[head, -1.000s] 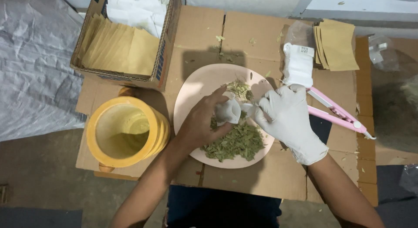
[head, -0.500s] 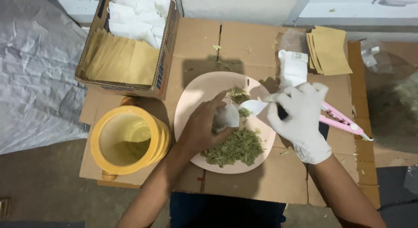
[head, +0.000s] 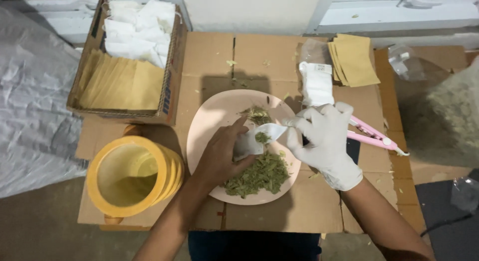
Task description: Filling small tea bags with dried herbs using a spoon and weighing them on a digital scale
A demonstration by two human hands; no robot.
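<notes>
Left hand [head: 219,159] hides the sachet's [head: 248,144] edge; gloved right hand [head: 324,136] (spoon obscured).

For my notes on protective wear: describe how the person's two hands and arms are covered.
The right hand wears a white, thin, wrinkled disposable glove that ends in a loose cuff just past the wrist. The left hand is ungloved. Both forearms are uncovered, with no sleeves showing. No watch, ring or band is visible on either one.

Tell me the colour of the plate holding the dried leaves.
Pale pink. The plate shows best in the head view, the only one, with green dried leaves heaped on it.
</notes>
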